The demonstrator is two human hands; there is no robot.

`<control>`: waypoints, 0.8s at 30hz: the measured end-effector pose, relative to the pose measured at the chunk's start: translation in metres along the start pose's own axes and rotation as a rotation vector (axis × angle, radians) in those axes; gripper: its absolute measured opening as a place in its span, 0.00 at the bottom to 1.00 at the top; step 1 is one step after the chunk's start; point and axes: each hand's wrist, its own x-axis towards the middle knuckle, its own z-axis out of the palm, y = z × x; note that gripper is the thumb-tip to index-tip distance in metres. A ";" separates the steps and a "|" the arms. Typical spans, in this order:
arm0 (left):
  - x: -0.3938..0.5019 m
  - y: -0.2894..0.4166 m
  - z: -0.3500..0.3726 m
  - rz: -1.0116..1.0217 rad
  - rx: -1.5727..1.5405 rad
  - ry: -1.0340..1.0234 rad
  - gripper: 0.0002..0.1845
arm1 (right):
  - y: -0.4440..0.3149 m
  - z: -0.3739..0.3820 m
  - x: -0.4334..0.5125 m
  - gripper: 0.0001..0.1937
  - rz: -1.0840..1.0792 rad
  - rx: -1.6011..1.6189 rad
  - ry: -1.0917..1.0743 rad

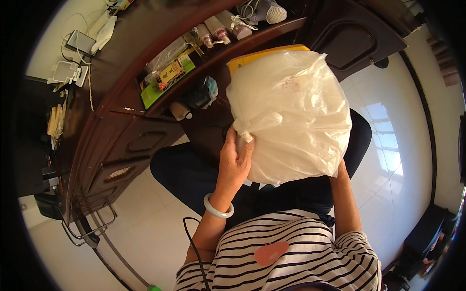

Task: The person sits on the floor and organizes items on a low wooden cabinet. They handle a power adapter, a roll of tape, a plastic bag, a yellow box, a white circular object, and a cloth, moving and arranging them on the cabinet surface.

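Note:
A bulky, translucent white plastic bag point(291, 120) with a knotted top is held up over my lap. My left hand point(236, 158), below a pale bangle point(218, 208), pinches the bag at its knot point(247, 135). At the bag's lower right edge is my right hand point(340, 170), its fingers hidden behind the plastic. Something with a yellow edge point(269, 52) shows behind the top of the bag; how it is held is hidden.
Ahead stands a dark wooden desk point(127, 65) with an open shelf holding pump bottles point(216, 31), a hair dryer point(271, 12) and a green box point(153, 95). A cabinet door point(346, 40) is at the upper right. A black cable point(193, 232) hangs beside my left arm.

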 end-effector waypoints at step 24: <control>0.173 -0.128 0.169 -0.206 0.279 0.256 0.22 | -0.057 -0.081 -0.013 0.23 -0.308 0.331 0.265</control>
